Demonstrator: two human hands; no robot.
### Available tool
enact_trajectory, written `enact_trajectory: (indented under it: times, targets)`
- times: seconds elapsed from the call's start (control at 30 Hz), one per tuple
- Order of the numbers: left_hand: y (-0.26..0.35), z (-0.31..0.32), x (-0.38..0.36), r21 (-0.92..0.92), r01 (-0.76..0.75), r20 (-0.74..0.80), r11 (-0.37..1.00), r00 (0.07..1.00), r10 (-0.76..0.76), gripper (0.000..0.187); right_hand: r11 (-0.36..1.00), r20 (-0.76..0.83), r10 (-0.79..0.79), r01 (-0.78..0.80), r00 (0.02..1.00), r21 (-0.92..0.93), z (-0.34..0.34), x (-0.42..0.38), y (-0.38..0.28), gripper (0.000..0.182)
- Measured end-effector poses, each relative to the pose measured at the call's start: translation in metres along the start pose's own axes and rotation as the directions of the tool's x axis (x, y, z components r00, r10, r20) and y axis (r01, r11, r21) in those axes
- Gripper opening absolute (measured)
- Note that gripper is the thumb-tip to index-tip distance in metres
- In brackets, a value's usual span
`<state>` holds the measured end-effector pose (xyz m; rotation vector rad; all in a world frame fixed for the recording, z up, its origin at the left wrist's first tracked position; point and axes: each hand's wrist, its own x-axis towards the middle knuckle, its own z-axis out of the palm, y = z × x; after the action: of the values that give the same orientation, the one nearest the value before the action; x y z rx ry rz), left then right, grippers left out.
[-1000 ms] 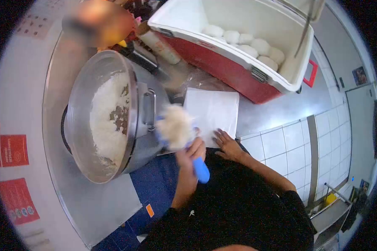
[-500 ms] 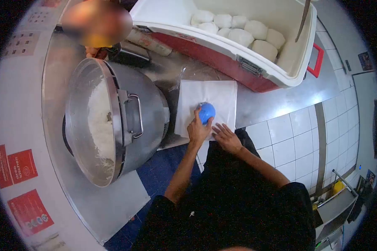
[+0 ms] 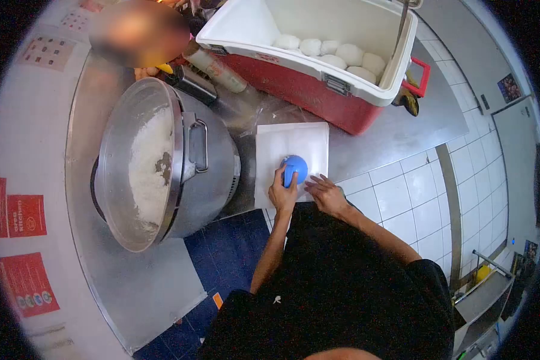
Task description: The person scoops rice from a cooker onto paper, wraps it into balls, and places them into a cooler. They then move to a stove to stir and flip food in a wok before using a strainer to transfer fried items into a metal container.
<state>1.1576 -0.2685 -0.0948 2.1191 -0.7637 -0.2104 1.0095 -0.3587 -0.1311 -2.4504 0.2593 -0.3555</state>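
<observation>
My left hand (image 3: pixel 281 193) grips a blue scoop (image 3: pixel 294 168), which is turned dome-up and pressed down on a white paper sheet (image 3: pixel 291 141) on the steel counter. My right hand (image 3: pixel 326 194) lies beside it with fingers spread, resting on the near edge of the sheet and holding nothing. Whatever is under the scoop is hidden.
A large steel pot (image 3: pixel 213 162) holding cooked rice (image 3: pixel 149 162) stands left of the sheet. Behind it is an open red and white cooler (image 3: pixel 309 75) with several white wrapped balls (image 3: pixel 333 53). A roll (image 3: pixel 215 62) lies near the cooler. Another person is at the top left.
My left hand carried the scoop, heaped with rice, from beside the pot to the paper and turned it face down there. My right hand stayed at the sheet's near edge.
</observation>
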Motion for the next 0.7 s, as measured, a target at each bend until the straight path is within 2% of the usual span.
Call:
enact_trajectory:
  times: [0.03,0.07,0.13,0.17,0.23,0.27,0.33,0.37,0.4,0.43,0.47,0.5,0.53,0.6,0.63,0.67,0.7]
  targets:
    - [0.003,0.004,0.005,-0.040,-0.076,-0.091,0.996,0.993,0.072,0.038,1.000,-0.021,0.022,-0.021,1.000,0.018,-0.009,0.005,0.001,0.035]
    - [0.006,0.009,0.017,-0.047,-0.092,-0.097,0.995,0.992,0.087,0.038,1.000,-0.033,0.017,-0.017,0.999,0.006,-0.018,0.014,0.005,0.035]
    - [0.003,0.001,0.003,0.062,0.044,0.005,0.997,0.999,-0.045,0.037,0.996,0.025,0.085,-0.085,0.996,0.010,-0.017,0.004,-0.006,0.036]
    - [0.006,0.000,0.005,0.059,0.039,-0.004,0.998,0.999,-0.039,0.037,0.997,0.021,0.076,-0.076,0.997,0.004,-0.016,0.004,-0.003,0.036]
    - [0.018,-0.006,0.007,-0.051,-0.051,-0.113,0.997,0.993,0.045,0.037,0.998,-0.029,0.048,-0.047,0.998,0.041,-0.012,0.002,0.000,0.038]
    - [0.031,-0.014,0.009,-0.111,-0.024,-0.118,0.993,0.993,0.011,0.035,0.991,-0.015,0.106,-0.104,0.994,0.082,-0.019,0.003,-0.006,0.036]
    - [0.058,-0.041,0.016,-0.193,-0.065,-0.176,0.979,0.984,0.030,0.034,0.996,-0.039,0.062,-0.060,0.997,0.067,-0.019,0.005,-0.004,0.037]
    - [0.084,-0.066,0.020,-0.130,-0.176,-0.259,0.976,0.956,0.138,0.039,0.998,-0.068,0.031,-0.027,0.997,0.050,-0.020,0.008,0.000,0.039]
    - [0.114,-0.100,0.020,-0.119,-0.163,-0.283,0.980,0.951,0.124,0.041,1.000,-0.063,0.002,-0.002,0.998,0.001,-0.017,0.007,0.003,0.038]
    - [0.140,-0.141,0.025,0.268,-0.295,-0.366,0.917,0.849,0.380,0.040,1.000,-0.049,-0.010,0.010,0.999,0.000,-0.015,0.006,0.006,0.038]
    - [0.159,-0.177,0.029,0.337,-0.341,-0.459,0.878,0.754,0.469,0.039,1.000,0.003,0.001,-0.001,1.000,0.021,-0.012,0.007,0.008,0.037]
    - [0.183,-0.206,0.029,-0.052,-0.288,-0.593,0.956,0.779,0.203,0.041,0.999,0.058,0.006,-0.008,0.998,0.044,-0.008,0.008,0.008,0.035]
    - [0.214,-0.236,0.040,0.151,-0.332,-0.659,0.931,0.668,0.345,0.038,0.999,0.075,-0.023,0.020,0.997,0.045,-0.005,0.008,0.008,0.035]
    - [0.233,-0.300,0.056,0.311,0.033,-0.589,0.950,0.791,0.166,0.033,0.997,0.105,-0.067,0.063,0.992,0.034,-0.004,0.006,0.015,0.038]
    - [0.224,-0.318,0.060,0.305,0.061,-0.611,0.950,0.778,0.146,0.033,0.996,0.128,-0.092,0.088,0.988,0.033,-0.005,0.002,0.017,0.038]
    - [0.215,-0.333,0.065,0.625,0.081,-0.523,0.776,0.782,0.340,0.030,0.996,0.122,-0.069,0.061,0.990,0.062,-0.006,0.000,0.019,0.039]
    - [0.210,-0.342,0.069,0.864,0.081,-0.358,0.497,0.793,0.493,0.027,0.996,0.102,-0.036,0.027,0.994,0.091,-0.006,0.000,0.021,0.040]
